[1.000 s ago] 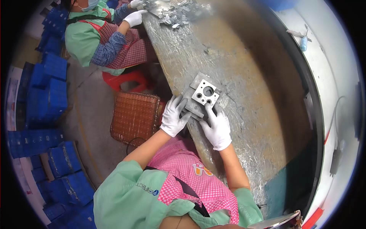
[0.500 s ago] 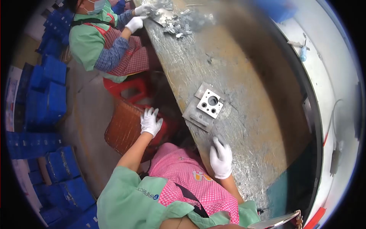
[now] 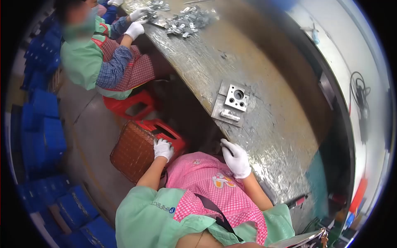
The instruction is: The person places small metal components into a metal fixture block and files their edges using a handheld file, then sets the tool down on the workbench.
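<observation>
My left hand [image 3: 163, 149], in a white glove, rests on the edge of a red plastic stool [image 3: 168, 133], its fingers bent over the rim beside a brown woven seat pad [image 3: 133, 151]. At the table's near edge is my gloved right hand [image 3: 237, 160], fingertips darkened and loosely bent; nothing shows in it, and some fingers are hidden. Beyond it on the table lies a flat grey metal plate fixture [image 3: 219, 108]. A square metal block [image 3: 237, 98] with one large hole and several smaller ones sits on the fixture, beside a small metal bar [image 3: 230, 115].
A co-worker's gloved hands [image 3: 135, 29] are at a heap of small metal parts [image 3: 188, 21] at the table's far end. Another red stool [image 3: 131, 106] stands near that person. Blue bins [image 3: 43, 132] are stacked at left. A coiled cable [image 3: 360, 93] hangs at right.
My left hand has come down from above the stool onto its edge, its fingers now bent. My right hand has drawn back from the tabletop to the table's edge. The view has shifted.
</observation>
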`<state>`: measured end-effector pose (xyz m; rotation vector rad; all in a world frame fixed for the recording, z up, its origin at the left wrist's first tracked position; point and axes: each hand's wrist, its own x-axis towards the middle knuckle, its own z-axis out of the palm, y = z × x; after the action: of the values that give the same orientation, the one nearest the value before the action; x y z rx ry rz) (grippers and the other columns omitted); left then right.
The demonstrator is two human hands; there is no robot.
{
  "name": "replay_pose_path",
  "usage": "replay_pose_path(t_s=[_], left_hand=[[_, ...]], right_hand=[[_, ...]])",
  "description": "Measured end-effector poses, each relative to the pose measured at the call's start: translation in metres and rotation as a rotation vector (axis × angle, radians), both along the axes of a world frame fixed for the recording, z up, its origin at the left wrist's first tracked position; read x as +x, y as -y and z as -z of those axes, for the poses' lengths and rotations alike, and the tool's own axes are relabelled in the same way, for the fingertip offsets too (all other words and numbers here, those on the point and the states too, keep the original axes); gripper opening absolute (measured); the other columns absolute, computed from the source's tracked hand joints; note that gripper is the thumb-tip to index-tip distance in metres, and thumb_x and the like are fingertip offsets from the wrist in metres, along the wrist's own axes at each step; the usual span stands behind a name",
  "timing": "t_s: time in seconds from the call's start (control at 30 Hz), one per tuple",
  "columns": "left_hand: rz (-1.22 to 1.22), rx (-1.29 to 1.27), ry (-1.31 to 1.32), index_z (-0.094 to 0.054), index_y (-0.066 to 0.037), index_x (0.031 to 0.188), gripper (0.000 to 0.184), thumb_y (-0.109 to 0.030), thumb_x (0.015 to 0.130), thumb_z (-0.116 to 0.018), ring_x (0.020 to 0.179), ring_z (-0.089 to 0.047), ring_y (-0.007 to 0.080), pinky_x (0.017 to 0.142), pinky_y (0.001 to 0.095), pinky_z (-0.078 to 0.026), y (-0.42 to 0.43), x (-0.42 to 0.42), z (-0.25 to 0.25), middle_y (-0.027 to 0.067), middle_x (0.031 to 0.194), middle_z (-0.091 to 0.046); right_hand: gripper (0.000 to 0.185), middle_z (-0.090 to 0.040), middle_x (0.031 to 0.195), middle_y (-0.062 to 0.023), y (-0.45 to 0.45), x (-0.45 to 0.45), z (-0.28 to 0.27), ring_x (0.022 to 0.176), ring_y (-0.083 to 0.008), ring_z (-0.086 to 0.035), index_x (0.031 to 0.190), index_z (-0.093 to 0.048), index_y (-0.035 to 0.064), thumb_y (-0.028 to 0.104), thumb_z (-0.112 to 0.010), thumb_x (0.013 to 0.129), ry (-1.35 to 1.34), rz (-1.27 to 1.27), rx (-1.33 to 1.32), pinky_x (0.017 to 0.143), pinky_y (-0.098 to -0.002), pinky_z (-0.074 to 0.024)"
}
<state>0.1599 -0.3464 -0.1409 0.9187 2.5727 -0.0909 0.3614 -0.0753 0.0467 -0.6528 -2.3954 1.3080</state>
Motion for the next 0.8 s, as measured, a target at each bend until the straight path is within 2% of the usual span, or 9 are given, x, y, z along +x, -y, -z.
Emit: replay_pose_path(t_s=[0.27, 0.3, 0.37, 0.5, 0.6, 0.67, 0.7, 0.73, 0.8], left_hand=[[0.041, 0.102, -0.091, -0.082, -0.023, 0.101, 0.027, -0.041, 0.086, -0.069, 0.125, -0.057, 0.025, 0.119, 0.0616, -0.026, 0.055, 0.005, 0.006, 0.0004, 0.115, -0.073], [0.045, 0.114, -0.103, -0.082, -0.023, 0.101, 0.028, -0.042, 0.086, -0.069, 0.126, -0.056, 0.0252, 0.119, 0.0619, -0.025, 0.062, 0.004, 0.013, 0.0002, 0.117, -0.073], [0.053, 0.085, -0.084, -0.081, -0.022, 0.104, 0.027, -0.039, 0.087, -0.068, 0.124, -0.058, 0.0258, 0.117, 0.06, -0.028, 0.051, 0.002, -0.007, 0.0017, 0.113, -0.073], [0.075, -0.012, -0.046, -0.081, -0.021, 0.105, 0.03, -0.042, 0.089, -0.065, 0.119, -0.06, 0.0252, 0.119, 0.0618, -0.025, 0.017, -0.006, 0.002, 0.0028, 0.113, -0.074], [-0.002, -0.179, 0.141, -0.074, -0.021, 0.129, 0.046, -0.047, 0.093, -0.06, 0.131, -0.059, 0.0291, 0.12, 0.0606, -0.028, -0.034, -0.016, -0.029, 0.0101, 0.133, -0.07], [-0.226, 0.105, 0.354, -0.068, -0.016, 0.136, 0.052, -0.046, 0.095, -0.059, 0.132, -0.059, 0.0338, 0.117, 0.0504, -0.039, -0.061, -0.018, -0.045, 0.0137, 0.139, -0.066], [-0.243, 0.274, 0.457, -0.063, -0.009, 0.141, 0.058, -0.045, 0.096, -0.06, 0.132, -0.06, 0.0364, 0.113, 0.0415, -0.045, -0.083, -0.017, -0.072, 0.0187, 0.142, -0.063], [-0.214, 0.508, 0.438, -0.062, -0.006, 0.141, 0.059, -0.045, 0.096, -0.061, 0.128, -0.061, 0.0384, 0.109, 0.0421, -0.048, -0.095, -0.013, -0.069, 0.0182, 0.137, -0.067], [-0.288, 0.768, 0.511, -0.062, -0.005, 0.141, 0.055, -0.037, 0.097, -0.065, 0.126, -0.065, 0.0334, 0.108, 0.0394, -0.049, -0.133, -0.008, -0.096, 0.0216, 0.133, -0.068]], right_hand=[[0.03, -0.073, 0.105, -0.0168, 0.037, -0.008, 0.009, 0.095, -0.0348, -0.071, 0.12, -0.071, 0.0038, 0.008, -0.07, 0.09, 0.015, 0.064, 0.056, 0.085, -0.0406, -0.0569], [0.034, -0.072, 0.109, -0.017, 0.039, -0.009, 0.014, 0.099, -0.0353, -0.07, 0.122, -0.07, 0.005, 0.006, -0.071, 0.088, -0.068, 0.118, 0.182, 0.088, -0.0412, -0.0564], [0.036, -0.071, 0.114, -0.0171, 0.033, -0.015, 0.013, 0.104, -0.0357, -0.069, 0.123, -0.069, 0.0057, 0.004, -0.071, 0.087, -0.091, 0.168, 0.335, 0.09, -0.0413, -0.0559], [0.037, -0.071, 0.111, -0.0191, 0.021, -0.023, 0.01, 0.1, -0.0374, -0.069, 0.124, -0.069, 0.0043, 0.004, -0.071, 0.088, -0.165, 0.255, 0.243, 0.087, -0.0419, -0.0551], [0.042, -0.071, 0.106, -0.0207, 0.005, -0.014, 0.017, 0.094, -0.039, -0.069, 0.13, -0.067, 0.0039, 0.004, -0.071, 0.088, -0.14, 0.296, 0.204, 0.083, -0.0431, -0.0551], [0.042, -0.07, 0.104, -0.0193, -0.013, -0.009, 0.03, 0.092, -0.038, -0.069, 0.131, -0.067, 0.0055, 0.007, -0.071, 0.089, -0.168, 0.319, 0.291, 0.081, -0.0432, -0.0554], [0.04, -0.072, 0.105, -0.0191, -0.02, -0.007, 0.029, 0.097, -0.0306, -0.072, 0.13, -0.068, 0.0033, 0.005, -0.071, 0.09, -0.084, 0.355, 0.27, 0.086, -0.0371, -0.0558], [0.04, -0.071, 0.104, -0.0187, -0.027, -0.007, 0.024, 0.096, -0.0319, -0.071, 0.129, -0.069, 0.0042, 0.008, -0.072, 0.089, 0.051, 0.389, 0.183, 0.085, -0.0386, -0.0558], [0.042, -0.069, 0.103, -0.0174, -0.044, -0.015, 0.031, 0.091, -0.0367, -0.069, 0.129, -0.068, 0.0099, 0.012, -0.073, 0.088, -0.04, 0.373, 0.298, 0.081, -0.0425, -0.0563]])
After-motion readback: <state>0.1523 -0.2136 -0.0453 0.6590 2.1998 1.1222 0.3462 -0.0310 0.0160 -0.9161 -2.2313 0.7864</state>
